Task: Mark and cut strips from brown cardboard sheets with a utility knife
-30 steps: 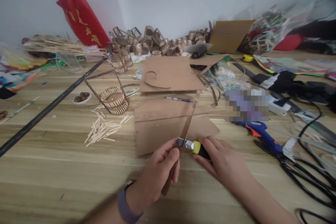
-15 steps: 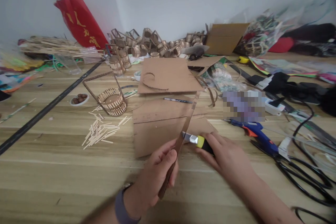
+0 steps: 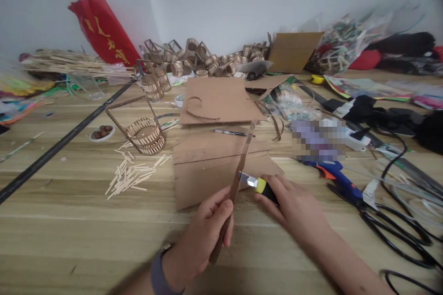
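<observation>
The left hand (image 3: 214, 219) pinches a brown strip (image 3: 241, 163) between thumb and fingers. The strip slants over the middle of the table (image 3: 86, 239), its near end poking out below the hand and its far end reaching over the cardboard (image 3: 204, 179), towards the right. The right hand (image 3: 290, 207) is curled round the handle of a knife (image 3: 261, 186), its blade pointing left. The blade's tip is at the strip's right edge, just beyond the left hand; whether it touches, I cannot tell.

On the far side of the cardboard lies a pen (image 3: 231, 132), and beyond it a board (image 3: 224, 94) with a curled strip (image 3: 200, 113) on top. To the left, a basket (image 3: 147, 137) with a tall handle stands upright, loose sticks (image 3: 129, 176) scattered on its near side. Left of the basket is a bowl (image 3: 110, 136) of brown balls (image 3: 101, 132). To the right lie a blue glue gun (image 3: 341, 179) and black scissors (image 3: 394, 233). More baskets (image 3: 200, 57) are heaped at the far side.
</observation>
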`<state>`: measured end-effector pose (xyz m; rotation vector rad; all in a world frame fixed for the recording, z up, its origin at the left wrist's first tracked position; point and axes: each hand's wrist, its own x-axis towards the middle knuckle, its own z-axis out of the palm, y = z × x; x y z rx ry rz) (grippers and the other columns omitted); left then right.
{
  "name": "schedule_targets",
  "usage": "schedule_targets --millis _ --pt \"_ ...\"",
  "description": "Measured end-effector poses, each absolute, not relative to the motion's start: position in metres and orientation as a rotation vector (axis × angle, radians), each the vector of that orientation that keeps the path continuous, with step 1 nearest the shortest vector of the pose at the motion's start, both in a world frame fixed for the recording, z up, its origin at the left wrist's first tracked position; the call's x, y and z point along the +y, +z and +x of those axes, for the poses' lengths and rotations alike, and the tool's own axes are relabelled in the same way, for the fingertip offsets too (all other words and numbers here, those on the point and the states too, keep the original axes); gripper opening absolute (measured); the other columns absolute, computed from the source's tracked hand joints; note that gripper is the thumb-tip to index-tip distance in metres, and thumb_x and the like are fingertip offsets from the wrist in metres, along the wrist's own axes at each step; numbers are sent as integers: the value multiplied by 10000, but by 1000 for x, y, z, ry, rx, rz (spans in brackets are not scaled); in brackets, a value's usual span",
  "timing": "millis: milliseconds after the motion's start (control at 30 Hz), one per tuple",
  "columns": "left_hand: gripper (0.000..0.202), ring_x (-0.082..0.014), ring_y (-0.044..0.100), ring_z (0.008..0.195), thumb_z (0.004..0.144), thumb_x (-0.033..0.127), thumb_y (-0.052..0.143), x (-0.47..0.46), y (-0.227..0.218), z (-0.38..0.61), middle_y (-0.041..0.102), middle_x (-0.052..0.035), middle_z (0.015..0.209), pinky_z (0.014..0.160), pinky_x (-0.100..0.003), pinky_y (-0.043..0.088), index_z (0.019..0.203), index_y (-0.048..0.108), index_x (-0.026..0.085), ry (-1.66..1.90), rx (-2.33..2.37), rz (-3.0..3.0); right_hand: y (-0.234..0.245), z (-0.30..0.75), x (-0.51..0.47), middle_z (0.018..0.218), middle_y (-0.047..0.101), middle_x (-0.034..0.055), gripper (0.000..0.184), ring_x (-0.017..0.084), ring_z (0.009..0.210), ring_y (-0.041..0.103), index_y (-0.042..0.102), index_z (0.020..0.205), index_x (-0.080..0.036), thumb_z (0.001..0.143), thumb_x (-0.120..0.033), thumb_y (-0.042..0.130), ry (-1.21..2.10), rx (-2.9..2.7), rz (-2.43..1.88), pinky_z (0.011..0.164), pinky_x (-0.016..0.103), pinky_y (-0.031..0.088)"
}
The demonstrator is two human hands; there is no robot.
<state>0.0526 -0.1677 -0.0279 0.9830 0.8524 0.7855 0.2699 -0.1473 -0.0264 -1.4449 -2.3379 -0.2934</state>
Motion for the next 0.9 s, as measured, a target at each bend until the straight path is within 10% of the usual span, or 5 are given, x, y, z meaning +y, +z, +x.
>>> schedule_targets --millis 467,900 --pt "494 -89 401 519 919 650 451 -166 -31 54 520 43 596 501 -226 275 924 562 168 804 1010 970 -30 262 -153 755 672 59 399 193 630 648 606 921 -195 1025 -487 355 -327 -2402 -1346 563 295 446" --pt "473 -80 307 465 971 507 479 -169 -30 57 424 87 517 467 -229 220 1219 558 113 834 897 1010 -33 258 -155 748 659 51 420 202 612 647 579 919 -198 1027 -512 321 -306 -2402 -1326 562 295 430"
